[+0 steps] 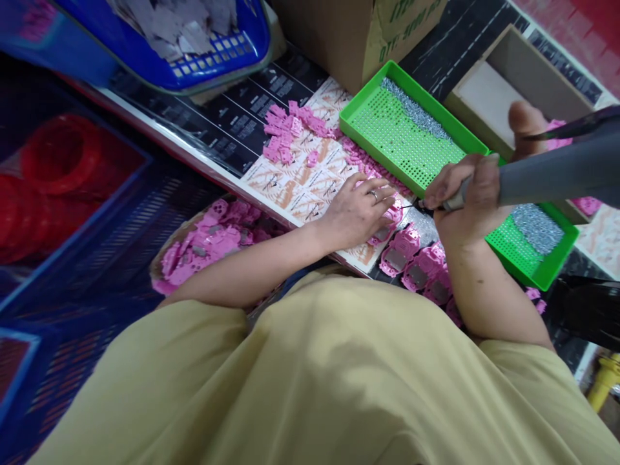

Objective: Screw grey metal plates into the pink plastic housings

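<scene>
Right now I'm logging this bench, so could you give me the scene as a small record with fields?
Left hand: over a pink part, grip unclear
Right hand: holding a grey tool, its thin tip towards the part
Far green tray: small metal pieces
Near green tray: small metal pieces
Blue basket: pale scraps
</scene>
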A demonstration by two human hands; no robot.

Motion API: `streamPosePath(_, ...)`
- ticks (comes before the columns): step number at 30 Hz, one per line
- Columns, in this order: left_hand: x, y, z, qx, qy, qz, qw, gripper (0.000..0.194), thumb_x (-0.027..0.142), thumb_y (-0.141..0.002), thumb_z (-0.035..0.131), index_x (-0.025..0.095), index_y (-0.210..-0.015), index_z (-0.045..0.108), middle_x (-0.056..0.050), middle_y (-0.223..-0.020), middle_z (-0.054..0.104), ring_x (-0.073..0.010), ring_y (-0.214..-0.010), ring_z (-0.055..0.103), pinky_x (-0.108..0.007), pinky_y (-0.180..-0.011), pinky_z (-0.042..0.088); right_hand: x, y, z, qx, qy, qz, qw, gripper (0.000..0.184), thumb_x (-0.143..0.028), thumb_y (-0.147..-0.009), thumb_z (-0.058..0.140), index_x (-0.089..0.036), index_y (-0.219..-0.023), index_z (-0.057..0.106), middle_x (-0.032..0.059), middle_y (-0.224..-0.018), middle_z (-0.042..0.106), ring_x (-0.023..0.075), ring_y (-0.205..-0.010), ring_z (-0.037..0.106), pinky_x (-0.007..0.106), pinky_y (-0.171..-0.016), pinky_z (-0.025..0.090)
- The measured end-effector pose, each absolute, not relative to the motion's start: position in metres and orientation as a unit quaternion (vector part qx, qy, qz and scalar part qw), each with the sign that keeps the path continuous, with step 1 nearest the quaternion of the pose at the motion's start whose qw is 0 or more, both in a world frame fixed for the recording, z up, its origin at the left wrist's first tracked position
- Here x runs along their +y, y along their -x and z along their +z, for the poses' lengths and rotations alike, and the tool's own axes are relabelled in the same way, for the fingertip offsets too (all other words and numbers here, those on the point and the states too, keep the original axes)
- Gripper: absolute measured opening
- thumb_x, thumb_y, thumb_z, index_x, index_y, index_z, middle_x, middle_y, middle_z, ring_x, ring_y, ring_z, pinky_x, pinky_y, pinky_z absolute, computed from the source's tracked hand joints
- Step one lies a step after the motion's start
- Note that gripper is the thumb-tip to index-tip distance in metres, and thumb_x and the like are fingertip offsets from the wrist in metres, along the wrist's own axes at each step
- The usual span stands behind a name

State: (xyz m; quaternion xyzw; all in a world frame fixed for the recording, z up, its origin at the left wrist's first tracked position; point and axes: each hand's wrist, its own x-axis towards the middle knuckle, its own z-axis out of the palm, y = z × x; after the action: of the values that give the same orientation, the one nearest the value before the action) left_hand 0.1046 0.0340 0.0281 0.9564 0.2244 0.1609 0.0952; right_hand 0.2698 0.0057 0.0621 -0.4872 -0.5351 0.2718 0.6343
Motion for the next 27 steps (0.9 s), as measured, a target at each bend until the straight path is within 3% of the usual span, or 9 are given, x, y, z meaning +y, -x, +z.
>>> streamPosePath(3,0.035,-0.104,0.024,0.199,-0.969,0.126,0.081,0.043,0.038,-0.106,0.039,0.015,-0.136,0.059,-0.011,-0.143,0.061,-0.0293,-0.143,0.047,-0.053,-0.119,0.034,0.01,-0.267,0.06,-0.521,0.431,0.189,0.712,0.042,-0.062,-0.088,0.063,-0.042,-0.123,0.051,-0.0092,-0.052,0.032,0.0118,-0.035,0.032,0.03,-0.044,0.035)
streamPosePath(8,0.034,-0.107,0.014,0.16,-0.977,0.122,0.066,0.047,0.037,-0.106,0.039,0.006,-0.139,0.054,-0.017,-0.142,0.061,-0.0314,-0.146,0.044,-0.055,-0.117,0.039,0.013,-0.264,0.058,-0.562,0.365,0.219,0.709,0.019,-0.043,-0.089,0.07,-0.037,-0.103,0.058,-0.0117,-0.051,0.035,0.0082,-0.03,0.029,0.024,-0.034,0.031)
streamPosePath(11,0.034,-0.107,0.011,0.155,-0.979,0.117,0.059,0.048,0.036,-0.107,0.036,0.004,-0.14,0.053,-0.019,-0.141,0.062,-0.0306,-0.146,0.044,-0.055,-0.118,0.037,0.014,-0.262,0.057,-0.551,0.376,0.235,0.707,0.025,-0.044,-0.085,0.075,-0.035,-0.101,0.058,-0.0132,-0.048,0.037,0.0081,-0.029,0.032,0.023,-0.031,0.031)
streamPosePath(13,0.035,-0.105,0.012,0.156,-0.98,0.113,0.056,0.047,0.035,-0.107,0.035,0.007,-0.141,0.052,-0.017,-0.144,0.06,-0.029,-0.146,0.044,-0.055,-0.12,0.034,0.015,-0.261,0.06,-0.541,0.384,0.234,0.71,0.027,-0.049,-0.083,0.076,-0.031,-0.088,0.057,-0.0128,-0.045,0.037,0.0077,-0.028,0.032,0.023,-0.029,0.029)
streamPosePath(18,0.026,-0.105,0.024,0.177,-0.978,0.102,0.052,0.046,0.035,-0.107,0.037,0.011,-0.142,0.054,-0.016,-0.149,0.055,-0.0308,-0.147,0.042,-0.057,-0.122,0.029,0.021,-0.27,0.092,-0.508,0.403,0.156,0.745,0.066,-0.07,-0.082,0.065,-0.024,-0.048,0.033,-0.0076,-0.037,0.025,0.0077,-0.027,0.032,0.025,-0.027,0.026)
streamPosePath(23,-0.003,-0.113,0.029,0.107,-0.984,0.129,0.057,0.057,0.053,-0.103,0.042,0.014,-0.142,0.056,-0.015,-0.146,0.059,-0.0298,-0.137,0.053,-0.051,-0.117,0.037,0.036,-0.295,0.108,-0.451,0.427,0.065,0.781,0.064,-0.065,-0.089,0.058,-0.026,-0.043,0.038,-0.0053,-0.035,0.032,0.0087,-0.029,0.038,0.026,-0.029,0.026)
streamPosePath(27,-0.009,-0.122,0.023,0.085,-0.989,0.112,0.036,0.06,0.053,-0.101,0.048,0.008,-0.14,0.057,-0.016,-0.142,0.062,-0.0303,-0.131,0.057,-0.05,-0.114,0.04,0.053,-0.308,0.088,-0.458,0.446,0.048,0.767,0.061,-0.064,-0.089,0.058,-0.026,-0.045,0.039,-0.0059,-0.037,0.035,0.0077,-0.029,0.037,0.027,-0.031,0.028)
